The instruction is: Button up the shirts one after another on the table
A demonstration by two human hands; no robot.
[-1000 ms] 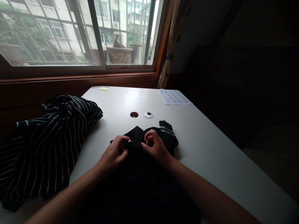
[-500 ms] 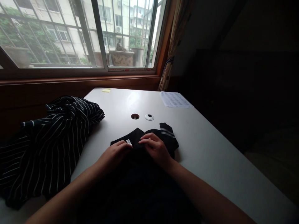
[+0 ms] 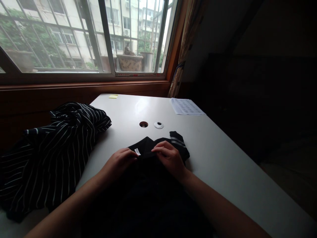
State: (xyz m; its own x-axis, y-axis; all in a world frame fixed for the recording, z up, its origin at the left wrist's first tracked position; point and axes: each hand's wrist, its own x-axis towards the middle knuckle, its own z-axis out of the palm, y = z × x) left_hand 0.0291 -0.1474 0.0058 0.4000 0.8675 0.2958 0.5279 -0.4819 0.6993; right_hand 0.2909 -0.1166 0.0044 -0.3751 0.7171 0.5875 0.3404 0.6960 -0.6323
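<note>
A black garment (image 3: 146, 143) lies on the white table close in front of me, with a small white label (image 3: 137, 151) showing near its upper edge. Two pale stripes run across a cuff-like end (image 3: 176, 138) at its right. My left hand (image 3: 121, 161) pinches the cloth just below the label, thumb hidden under the fingers. On the other side, my right hand (image 3: 169, 157) grips the fabric between thumb and fingers. The lower part of the garment merges with the dark area near my body, so its outline there is hidden.
A striped black-and-white garment (image 3: 66, 148) is heaped over the table's left side. Behind the hands are a cable hole (image 3: 143, 124) and its round white cover (image 3: 158, 125). Printed sheets (image 3: 187, 106) and a yellow note (image 3: 113, 96) lie toward the window.
My left hand has drawn down and flattened against the cloth, uncovering the white label. My right fingers have closed on the fabric, and the hands now sit slightly farther apart than half a second ago.
</note>
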